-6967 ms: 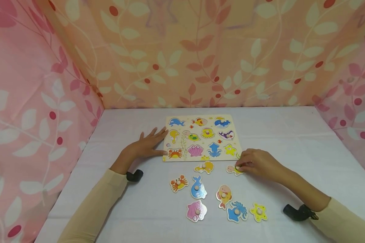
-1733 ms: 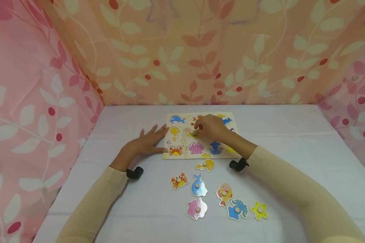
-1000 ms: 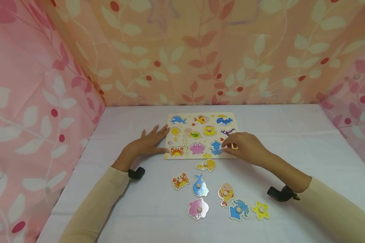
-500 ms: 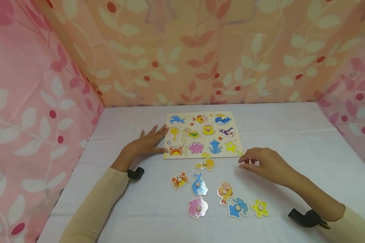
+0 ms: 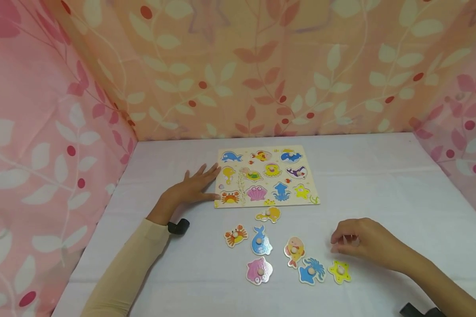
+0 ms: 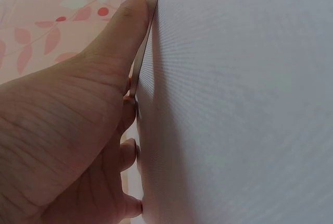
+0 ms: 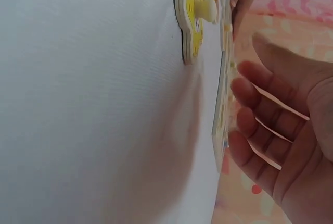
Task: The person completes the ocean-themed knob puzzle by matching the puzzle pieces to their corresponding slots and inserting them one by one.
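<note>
A wooden peg puzzle board with sea-animal pictures lies on the white table. My left hand, fingers spread and straight, touches its left edge; the left wrist view shows the thumb against the board's side. My right hand is above the table to the right of the board, fingers loosely bent and holding nothing. Nearest to it is a yellow starfish piece with a round knob, also close in the right wrist view. The turtle piece sits in the board's middle row, as does a knobbed octopus piece.
Loose knobbed pieces lie before the board: yellow seahorse, crab, blue dolphin, pink shell, fish and blue squid. The fish and squid are close together. Floral cloth hangs behind and at both sides.
My right hand has carried the turtle piece from the table onto the board, let it go, then drawn back right and nearer, toward the starfish. The left hand has stayed at the board's edge.
</note>
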### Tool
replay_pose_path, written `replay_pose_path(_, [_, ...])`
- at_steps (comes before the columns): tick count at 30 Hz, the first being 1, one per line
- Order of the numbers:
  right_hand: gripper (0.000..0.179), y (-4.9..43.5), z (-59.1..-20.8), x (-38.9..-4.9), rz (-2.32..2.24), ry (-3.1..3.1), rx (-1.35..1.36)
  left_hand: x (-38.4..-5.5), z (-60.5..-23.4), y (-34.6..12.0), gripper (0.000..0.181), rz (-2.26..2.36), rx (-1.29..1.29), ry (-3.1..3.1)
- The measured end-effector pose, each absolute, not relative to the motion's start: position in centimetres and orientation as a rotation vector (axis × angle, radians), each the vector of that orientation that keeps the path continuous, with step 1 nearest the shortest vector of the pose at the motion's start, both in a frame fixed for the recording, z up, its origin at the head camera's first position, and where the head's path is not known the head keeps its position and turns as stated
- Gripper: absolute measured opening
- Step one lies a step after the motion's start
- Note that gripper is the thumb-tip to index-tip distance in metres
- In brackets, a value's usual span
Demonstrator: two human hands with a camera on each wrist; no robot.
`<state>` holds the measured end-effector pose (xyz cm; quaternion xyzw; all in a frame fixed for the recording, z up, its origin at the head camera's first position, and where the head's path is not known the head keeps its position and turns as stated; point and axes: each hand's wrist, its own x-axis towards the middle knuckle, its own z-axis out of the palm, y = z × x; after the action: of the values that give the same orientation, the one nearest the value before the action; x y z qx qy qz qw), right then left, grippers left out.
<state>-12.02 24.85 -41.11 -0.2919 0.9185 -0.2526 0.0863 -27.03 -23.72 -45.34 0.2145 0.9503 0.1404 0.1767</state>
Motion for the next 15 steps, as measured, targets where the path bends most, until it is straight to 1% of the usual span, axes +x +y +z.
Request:
replay_pose_path(6, [0.012, 25.5, -41.4, -10.8, -0.786, 2.610, -0.946, -26.9, -45.2, -23.8, 0.104, 0.397, 0.606, 2.693])
replay_pose_path(11, [0.017, 25.9, -42.1, -10.0, -0.805, 2.583, -1.037, -26.8, -45.0, -23.7, 0.103, 0.402, 0.603, 2.688])
replay_pose_path(15, [0.017, 25.8, -42.3, -9.6, -0.728, 2.579, -0.961, -26.7, -44.8, -23.6, 0.103, 0.404, 0.608, 2.684])
